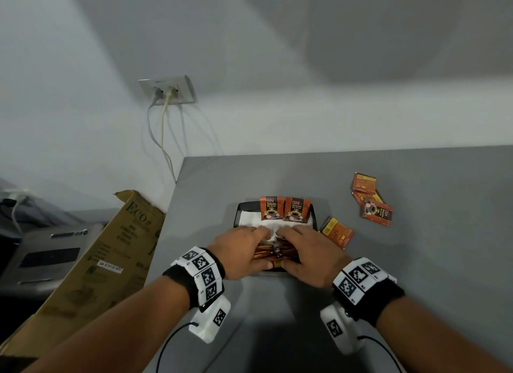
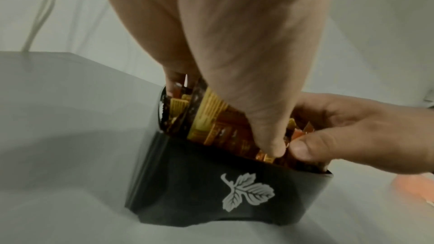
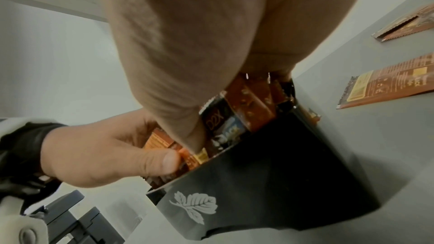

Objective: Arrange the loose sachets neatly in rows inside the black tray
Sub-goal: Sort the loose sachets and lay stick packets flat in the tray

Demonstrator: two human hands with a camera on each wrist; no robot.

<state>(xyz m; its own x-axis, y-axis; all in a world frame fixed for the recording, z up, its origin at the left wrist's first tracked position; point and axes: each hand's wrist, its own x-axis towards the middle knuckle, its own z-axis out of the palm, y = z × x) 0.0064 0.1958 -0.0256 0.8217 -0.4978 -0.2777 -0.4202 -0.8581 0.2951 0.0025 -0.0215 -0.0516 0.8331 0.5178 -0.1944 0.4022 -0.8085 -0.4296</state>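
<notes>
Both your hands sit over the black tray point(image 1: 239, 212) on the grey table point(image 1: 416, 261): left hand point(image 1: 238, 252) and right hand point(image 1: 308, 254) curl onto the bundled sachets point(image 1: 273, 252). Left-wrist camera: your thumb presses them. Right-wrist camera: loose sachets point(image 3: 387, 88) lie beside the tray.

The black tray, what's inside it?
Inside the tray two sachets stand at the far end on white paper. Near the front, more sachets are packed under the left hand and right hand. The tray's bottom there is covered.
</notes>
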